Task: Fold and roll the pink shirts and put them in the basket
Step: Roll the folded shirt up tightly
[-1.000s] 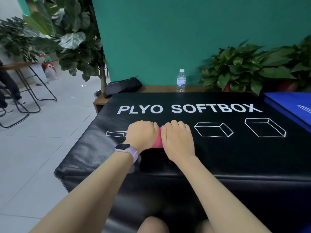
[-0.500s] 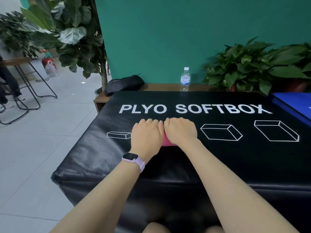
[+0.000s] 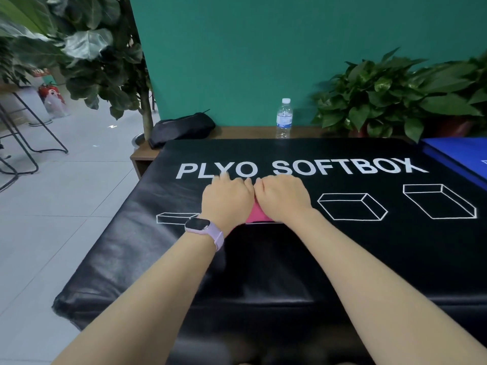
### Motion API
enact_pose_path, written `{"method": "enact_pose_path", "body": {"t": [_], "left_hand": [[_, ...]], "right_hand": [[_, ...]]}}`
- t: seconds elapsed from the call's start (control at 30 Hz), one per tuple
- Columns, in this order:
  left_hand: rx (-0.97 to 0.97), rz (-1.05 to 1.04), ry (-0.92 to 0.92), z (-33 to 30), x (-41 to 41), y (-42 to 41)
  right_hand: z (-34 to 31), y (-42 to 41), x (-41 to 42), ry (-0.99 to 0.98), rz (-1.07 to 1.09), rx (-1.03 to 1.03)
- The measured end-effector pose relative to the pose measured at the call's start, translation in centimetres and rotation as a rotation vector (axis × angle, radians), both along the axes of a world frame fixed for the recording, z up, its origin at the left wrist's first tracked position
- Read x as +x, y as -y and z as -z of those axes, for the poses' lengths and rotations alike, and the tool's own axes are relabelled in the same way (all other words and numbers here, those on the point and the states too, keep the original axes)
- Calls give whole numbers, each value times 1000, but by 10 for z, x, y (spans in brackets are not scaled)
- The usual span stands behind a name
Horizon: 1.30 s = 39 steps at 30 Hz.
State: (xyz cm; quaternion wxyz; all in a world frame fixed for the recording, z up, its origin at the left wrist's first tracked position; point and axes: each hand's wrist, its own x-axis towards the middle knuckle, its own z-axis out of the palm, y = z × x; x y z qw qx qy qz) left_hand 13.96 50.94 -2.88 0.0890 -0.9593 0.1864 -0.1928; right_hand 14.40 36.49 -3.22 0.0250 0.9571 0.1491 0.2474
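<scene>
From my remote seat I see both hands side by side on the black padded vinyl counter point(image 3: 263, 259), which carries white lettering "PLYO SOFTBOX" and white outline drawings of boxes. My left hand point(image 3: 226, 200) lies palm down with its knuckles raised and its fingers point(image 3: 224, 177) bent forward and down over something; my right hand point(image 3: 282, 197) sits just beside it, the two touching at the forefinger side, its fingers also curled forward and down. Between and under the two hands shows a small patch of the pink rolled fabric shirt point(image 3: 257, 214), lying on the counter near the middle of the printed row of boxes; most of it is hidden by the hands, so I read both sets of fingers as curled over the roll and pressing it, though I cannot see their tips. A lilac smartwatch with a dark square face point(image 3: 201, 225) sits on my left wrist. Beyond the counter a low wooden ledge point(image 3: 250, 131) runs along the teal wall and carries a clear plastic water bottle with a white cap point(image 3: 284, 118), a black soft pouch point(image 3: 181, 127) to its left, and a leafy green potted plant point(image 3: 382, 96) to its right. A blue padded block point(image 3: 458, 156) touches the counter at far right.
</scene>
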Motion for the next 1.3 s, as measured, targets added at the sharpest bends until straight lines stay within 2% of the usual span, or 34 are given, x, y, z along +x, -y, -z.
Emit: {"method": "enact_pose_path", "body": {"t": [0.07,0.13,0.2,0.3,0.43,0.47,0.57,0.67,0.7,0.87,1.0,1.13,1.3], "left_hand": [[-46,-1,110,6,-11,1],[-49,-19,110,12,-16,1],[-16,-14,81,11,-8,-2],[-29,-13,-26,0,21,-6],[-256,-88,-335,-13,66,-5],[-337,-105,-330,-16,71,-4],[-585,-75,-52,-12,75,-2],[-944,-54,-113,-4,78,-7],[-997,-42,-126,-1,80,-9],[-946,74,-80,3,79,-9],[-1231,119,-103,4,84,-12],[-1486,240,-323,6,89,-5],[-1524,222,-345,7,93,1]], "right_hand": [[-6,-1,20,-162,19,19],[-11,-3,32,-280,17,-23],[-6,-4,31,-220,-6,-77],[8,4,18,-33,-32,-2],[10,14,13,6,-131,51],[7,15,16,-20,-143,45],[-4,19,30,-161,-200,59],[-5,24,38,-206,-274,22],[-3,25,40,-198,-289,11],[7,26,45,-163,-292,108],[8,29,45,-124,-254,193],[4,39,49,-141,-164,307],[5,43,50,-206,-161,343]]}}
